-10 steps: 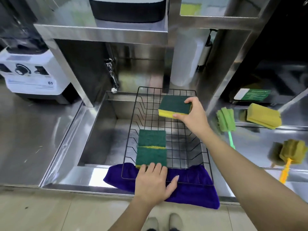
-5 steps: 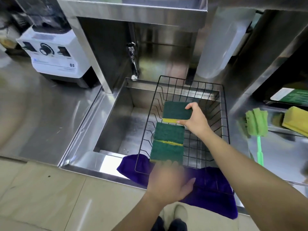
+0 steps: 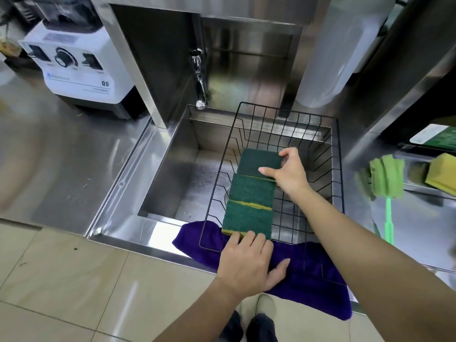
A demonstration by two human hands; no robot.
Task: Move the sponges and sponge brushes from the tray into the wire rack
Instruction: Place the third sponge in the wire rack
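Observation:
A black wire rack (image 3: pixel 336 169) sits over the sink. Three green-and-yellow sponges lie in a row inside it. My right hand (image 3: pixel 291 172) grips the far sponge (image 3: pixel 256 160), which touches the middle sponge (image 3: pixel 251 190). The near sponge (image 3: pixel 248 218) lies at the rack's front, and my left hand (image 3: pixel 249 262) rests flat on the rack's front edge with fingertips against it. On the tray (image 3: pixel 414 223) at the right lie a green sponge brush (image 3: pixel 385 178) and a yellow sponge (image 3: pixel 441 175).
A purple cloth (image 3: pixel 308 275) lies under the rack's front edge. The steel sink (image 3: pixel 182 174) has a tap (image 3: pixel 199 80) at the back. A white blender base (image 3: pixel 76 67) stands on the counter at left. A translucent cylinder (image 3: pixel 330 53) stands behind the rack.
My right hand has lowered the third sponge into the rack until it meets the middle sponge. The view has shifted left, so less of the tray shows.

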